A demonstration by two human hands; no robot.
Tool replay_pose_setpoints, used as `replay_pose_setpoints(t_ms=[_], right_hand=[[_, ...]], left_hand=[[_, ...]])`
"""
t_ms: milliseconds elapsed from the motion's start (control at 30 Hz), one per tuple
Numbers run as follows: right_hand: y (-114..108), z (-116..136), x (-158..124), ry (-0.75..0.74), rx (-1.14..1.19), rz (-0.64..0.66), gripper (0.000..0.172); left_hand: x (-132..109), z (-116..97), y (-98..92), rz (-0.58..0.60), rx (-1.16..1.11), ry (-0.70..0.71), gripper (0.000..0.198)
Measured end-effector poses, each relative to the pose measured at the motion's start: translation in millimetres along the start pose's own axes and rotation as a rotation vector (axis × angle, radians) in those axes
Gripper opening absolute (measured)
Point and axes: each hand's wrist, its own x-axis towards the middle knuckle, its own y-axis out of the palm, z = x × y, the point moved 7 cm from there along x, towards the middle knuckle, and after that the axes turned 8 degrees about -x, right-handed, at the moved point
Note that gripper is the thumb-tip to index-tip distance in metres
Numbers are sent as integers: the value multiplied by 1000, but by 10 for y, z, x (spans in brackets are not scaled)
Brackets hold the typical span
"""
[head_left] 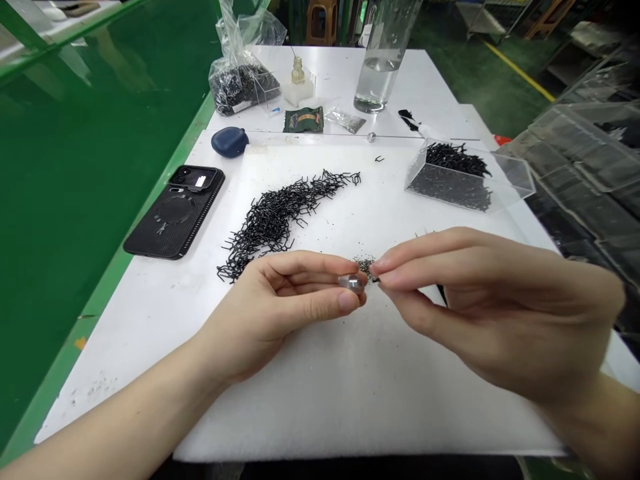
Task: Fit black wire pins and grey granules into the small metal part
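Note:
My left hand [295, 300] pinches a small grey metal piece [353, 283] between thumb and fingers, over a white foam pad [320, 400]. My right hand [475, 300] meets it from the right, its fingertips pressed together on a tiny dark part I cannot make out. Just behind the fingertips lies a small heap of fine dark bits [364, 264]. A long curved pile of black wire clips [285, 213] lies on the pad beyond my left hand.
A clear tray [515, 177] with black clips sits at the right. A black phone [175, 213] and a blue case [229, 141] lie at the left. Behind are a bag of clips [240, 83], a water bottle [380, 73] and a green packet [303, 120]. Green surface [75, 167] borders the left.

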Motion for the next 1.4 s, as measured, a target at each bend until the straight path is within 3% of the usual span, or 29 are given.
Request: replay_pose_setpoints(t_ms=[133,300,1400], right_hand=[[21,3,-31,3,-9,-36,35],[15,69,-28,-147,-23,-135,40],[21,40,7,-91,13,-79,40]], left_hand=[[-3,0,-18,-26,19,-7,19],[-19,8,-26,-37,63,-8,20],[-15,3,-39,-58,141,1,21]])
